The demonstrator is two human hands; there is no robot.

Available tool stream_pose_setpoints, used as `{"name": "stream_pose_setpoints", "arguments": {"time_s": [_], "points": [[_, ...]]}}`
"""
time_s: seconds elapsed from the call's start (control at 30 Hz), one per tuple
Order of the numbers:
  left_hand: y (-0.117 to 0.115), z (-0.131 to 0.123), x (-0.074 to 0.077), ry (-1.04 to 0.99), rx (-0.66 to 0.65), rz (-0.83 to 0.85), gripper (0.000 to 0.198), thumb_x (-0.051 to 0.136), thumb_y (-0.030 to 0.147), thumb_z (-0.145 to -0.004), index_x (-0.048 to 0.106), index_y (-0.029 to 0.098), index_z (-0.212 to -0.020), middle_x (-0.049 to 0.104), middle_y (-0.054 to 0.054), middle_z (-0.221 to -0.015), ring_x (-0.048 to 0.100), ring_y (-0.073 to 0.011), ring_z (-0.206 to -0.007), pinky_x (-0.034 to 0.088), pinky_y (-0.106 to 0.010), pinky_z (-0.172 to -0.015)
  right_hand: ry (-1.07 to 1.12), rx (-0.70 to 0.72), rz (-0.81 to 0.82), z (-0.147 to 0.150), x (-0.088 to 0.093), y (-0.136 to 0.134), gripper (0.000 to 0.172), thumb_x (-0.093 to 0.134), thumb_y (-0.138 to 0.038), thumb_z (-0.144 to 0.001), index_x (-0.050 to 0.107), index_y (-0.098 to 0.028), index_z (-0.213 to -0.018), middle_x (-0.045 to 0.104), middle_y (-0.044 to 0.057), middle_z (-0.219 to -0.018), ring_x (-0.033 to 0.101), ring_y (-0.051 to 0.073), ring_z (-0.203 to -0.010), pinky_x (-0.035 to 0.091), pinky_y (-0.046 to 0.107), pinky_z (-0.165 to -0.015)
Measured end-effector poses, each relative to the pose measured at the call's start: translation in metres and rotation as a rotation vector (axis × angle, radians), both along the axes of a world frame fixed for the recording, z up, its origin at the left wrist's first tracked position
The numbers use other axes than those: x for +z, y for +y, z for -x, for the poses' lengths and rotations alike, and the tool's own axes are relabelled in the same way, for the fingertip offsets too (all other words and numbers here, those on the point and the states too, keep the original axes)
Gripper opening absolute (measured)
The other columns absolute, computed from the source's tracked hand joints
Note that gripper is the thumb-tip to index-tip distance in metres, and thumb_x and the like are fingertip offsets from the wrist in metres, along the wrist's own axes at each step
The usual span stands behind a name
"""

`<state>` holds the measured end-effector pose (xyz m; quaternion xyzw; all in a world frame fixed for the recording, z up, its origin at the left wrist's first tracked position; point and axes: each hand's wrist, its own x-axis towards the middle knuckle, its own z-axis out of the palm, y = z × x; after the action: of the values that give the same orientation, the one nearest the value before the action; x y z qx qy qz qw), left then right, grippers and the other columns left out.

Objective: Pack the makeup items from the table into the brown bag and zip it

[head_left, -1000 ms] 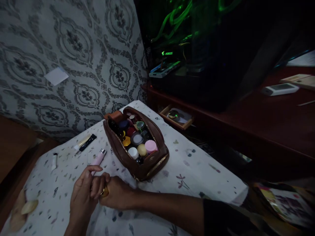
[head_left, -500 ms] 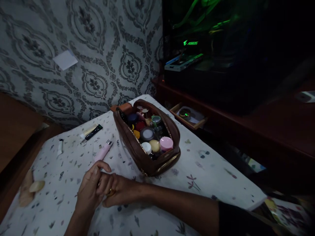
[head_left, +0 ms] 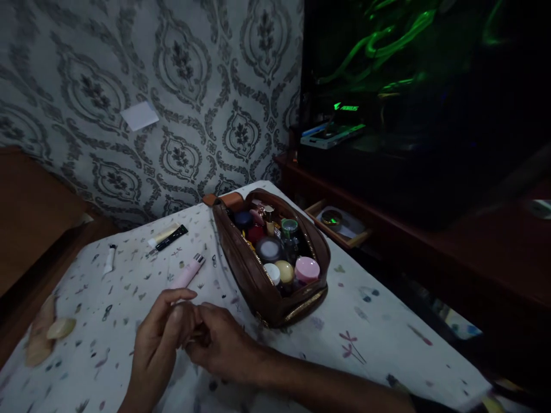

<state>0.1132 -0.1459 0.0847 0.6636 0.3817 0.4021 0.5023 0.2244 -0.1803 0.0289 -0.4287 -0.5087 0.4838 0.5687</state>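
Note:
On the patterned cloth, my left hand [head_left: 157, 335] and my right hand [head_left: 228, 341] meet, fingers curled against each other. Most right fingertips are hidden, and no separate object shows between the hands. Just beyond them lies a pink tube [head_left: 188, 273] with a silvery end, partly covered by my left hand. To the right stands an unzipped brown toiletry bag [head_left: 243, 278]. Packed inside are several jars and bottles, among them a pink-lidded jar [head_left: 307, 269], a pale yellow lid [head_left: 284, 272], a white lid [head_left: 271, 273] and a grey-topped jar [head_left: 269, 249].
A black tube [head_left: 171, 237], a cream tube [head_left: 162, 234] and a small white tube [head_left: 110, 259] lie at the left. A beige object with a rounded pale piece [head_left: 61, 328] rests by the left edge. Beyond the table's right edge is an open drawer [head_left: 359, 238].
My right hand has turned and drawn slightly right within the clasp, hiding its rings. The view has shifted, so the table and bag appear lower and farther right.

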Motion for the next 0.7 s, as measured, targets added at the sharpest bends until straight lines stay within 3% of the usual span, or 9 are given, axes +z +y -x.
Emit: {"name": "stream_pose_setpoints", "arguments": {"time_s": [0.13,0.2,0.27,0.4,0.57,0.7], "points": [[0.003,0.001,-0.005,0.001,0.020,-0.086,0.034,0.066,0.043,-0.090,0.057,0.021,-0.115,0.054,0.005,-0.066,0.055,-0.0117,-0.063,0.047,-0.021,-0.061,0.312,0.004,0.052,0.004,0.009,-0.002,0.048,0.063,-0.012,-0.066,0.053,-0.021,-0.112,0.066,0.001,-0.098,0.065,0.016,-0.087,0.051,0.029,-0.079],[0.008,0.002,-0.009,0.029,-0.033,-0.147,0.035,0.067,0.038,-0.090,0.056,0.021,-0.118,0.059,0.004,-0.071,0.060,-0.0123,-0.066,0.050,-0.021,-0.063,0.386,-0.002,0.088,0.003,0.015,-0.003,0.066,0.067,-0.015,-0.067,0.046,-0.021,-0.129,0.068,0.004,-0.108,0.067,0.019,-0.096,0.052,0.033,-0.086],[0.013,0.004,-0.011,0.086,-0.110,-0.240,0.031,0.066,0.034,-0.090,0.058,0.020,-0.117,0.064,0.001,-0.076,0.064,-0.0129,-0.068,0.052,-0.021,-0.064,0.392,-0.015,0.101,0.000,0.021,-0.005,0.072,0.069,-0.019,-0.069,0.042,-0.020,-0.135,0.068,0.006,-0.111,0.067,0.020,-0.100,0.052,0.034,-0.090],[0.019,0.005,-0.010,0.182,-0.208,-0.374,0.019,0.064,0.032,-0.092,0.063,0.020,-0.106,0.067,-0.001,-0.081,0.066,-0.0132,-0.069,0.053,-0.021,-0.062,0.282,-0.001,0.070,-0.015,0.036,-0.017,0.061,0.060,-0.017,-0.075,0.047,-0.020,-0.134,0.069,0.004,-0.107,0.067,0.018,-0.098,0.052,0.033,-0.089],[0.018,0.003,-0.008,0.232,-0.228,-0.537,0.015,0.061,0.027,-0.093,0.064,0.021,-0.107,0.067,0.000,-0.079,0.066,-0.0135,-0.067,0.053,-0.021,-0.062,-0.307,-0.013,0.121,-0.038,0.066,-0.045,0.050,0.059,-0.016,-0.079,0.058,-0.020,-0.129,0.067,0.003,-0.096,0.064,0.018,-0.086,0.051,0.031,-0.077],[0.016,0.000,-0.008,0.253,-0.248,-0.751,0.041,0.062,0.017,-0.089,0.054,0.027,-0.129,0.067,0.001,-0.084,0.065,-0.0129,-0.065,0.052,-0.021,-0.060,-0.436,-0.187,0.020,-0.047,0.080,-0.060,0.033,0.068,-0.019,-0.083,0.066,-0.020,-0.115,0.068,0.002,-0.098,0.061,0.016,-0.084,0.050,0.030,-0.080]]}}
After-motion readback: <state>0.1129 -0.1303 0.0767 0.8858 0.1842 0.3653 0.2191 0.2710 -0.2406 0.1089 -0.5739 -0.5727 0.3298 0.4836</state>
